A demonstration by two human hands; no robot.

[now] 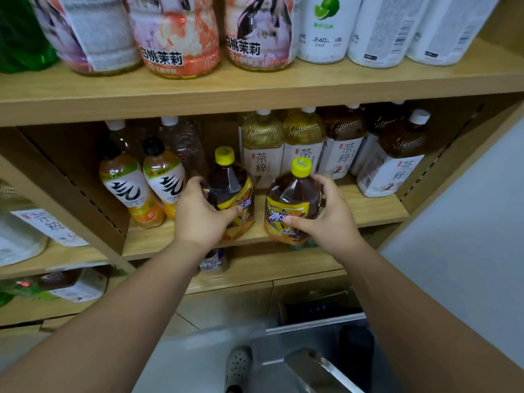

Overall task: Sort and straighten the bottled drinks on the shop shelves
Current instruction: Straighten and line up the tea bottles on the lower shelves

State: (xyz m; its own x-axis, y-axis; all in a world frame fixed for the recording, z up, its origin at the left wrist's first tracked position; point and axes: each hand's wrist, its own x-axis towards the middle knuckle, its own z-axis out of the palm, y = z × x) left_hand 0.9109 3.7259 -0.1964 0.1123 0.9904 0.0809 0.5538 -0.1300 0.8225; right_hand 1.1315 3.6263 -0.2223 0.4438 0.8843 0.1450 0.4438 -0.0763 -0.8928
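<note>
Our left hand point(198, 219) and right hand point(331, 219) each grip a tea bottle on the middle shelf point(377, 208).
We see the left bottle point(232, 188) and right bottle point(292, 197), yellow-capped, apart at its front edge.

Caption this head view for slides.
Left hand grips left tea bottle, right hand grips right tea bottle, at the shelf.

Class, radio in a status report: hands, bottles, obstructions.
Left hand grips left iced tea. Right hand grips right iced tea, at shelf front. Orange bottles close on left.
</note>
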